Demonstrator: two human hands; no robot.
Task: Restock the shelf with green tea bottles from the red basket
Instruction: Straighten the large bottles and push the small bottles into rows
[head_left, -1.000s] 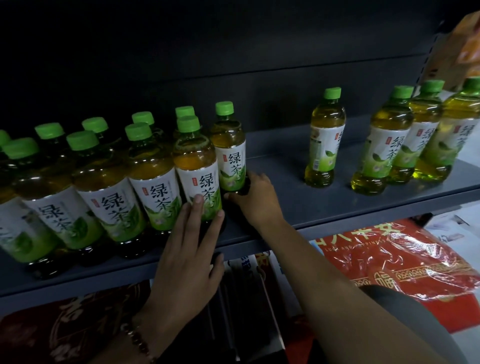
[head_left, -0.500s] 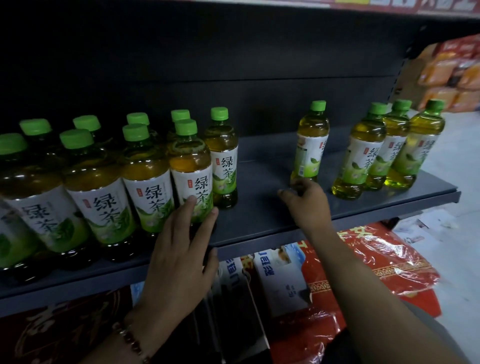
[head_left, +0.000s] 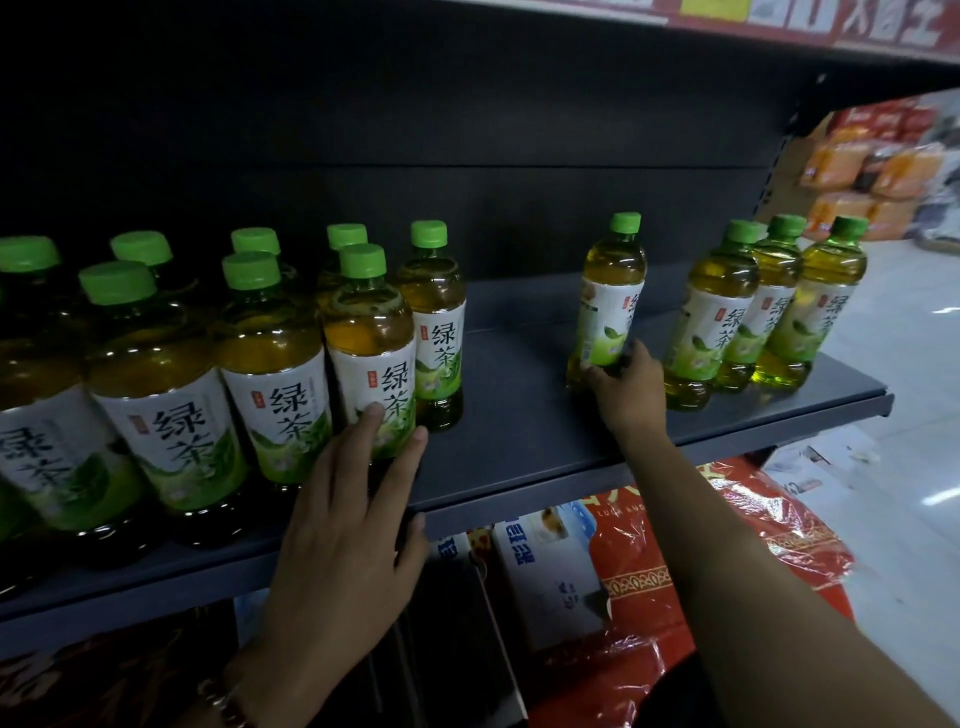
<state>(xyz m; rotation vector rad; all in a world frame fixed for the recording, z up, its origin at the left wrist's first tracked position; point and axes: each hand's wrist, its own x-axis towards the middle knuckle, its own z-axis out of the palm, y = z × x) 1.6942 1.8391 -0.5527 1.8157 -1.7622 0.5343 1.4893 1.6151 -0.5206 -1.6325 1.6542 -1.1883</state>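
Head view: right hand (head_left: 631, 387) now on lone bottle (head_left: 608, 306)

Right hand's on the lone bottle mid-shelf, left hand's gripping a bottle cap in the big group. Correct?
Not the cap. In the head view the left hand rests its straight fingers on the label of a front bottle. The right hand is on the lone bottle, as stated.

likely shop, stocked shelf (head_left: 519, 415), tea bottles (head_left: 275, 374)

Head view, close above shelf (head_left: 545, 431)
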